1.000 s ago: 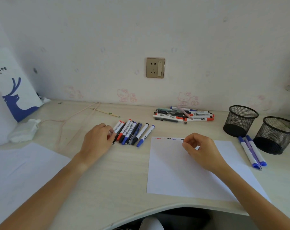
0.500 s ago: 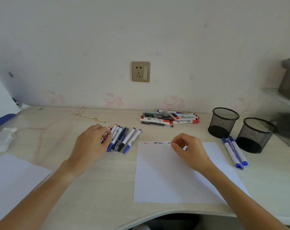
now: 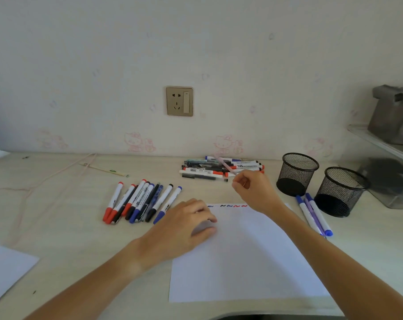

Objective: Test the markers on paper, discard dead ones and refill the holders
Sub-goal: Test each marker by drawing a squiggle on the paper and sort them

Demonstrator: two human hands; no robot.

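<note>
On the desk [image 3: 80,239], the work stands at the selection step: the right hand [image 3: 255,192] reaches over the top edge of the test paper [image 3: 246,257] to the untested pile [image 3: 221,168] by the wall, and its curled fingers appear to pinch a pink pen [image 3: 225,166] lying across that pile, though the contact itself is hard to make out. The left hand [image 3: 186,227] rests with loosely bent fingers on the paper's left edge, holding nothing and steadying the sheet. A row of scribbles [image 3: 232,206] marks the paper's top edge. Beside the paper on the left lies a row of markers [image 3: 140,202]; both mesh holders [image 3: 297,173] stand at right, apparently unfilled, with three blue-tipped markers [image 3: 315,215] beside them. The next move probably calls for lifting the pen clear of the pile, uncapping it and drawing a stroke beside the existing marks.
</note>
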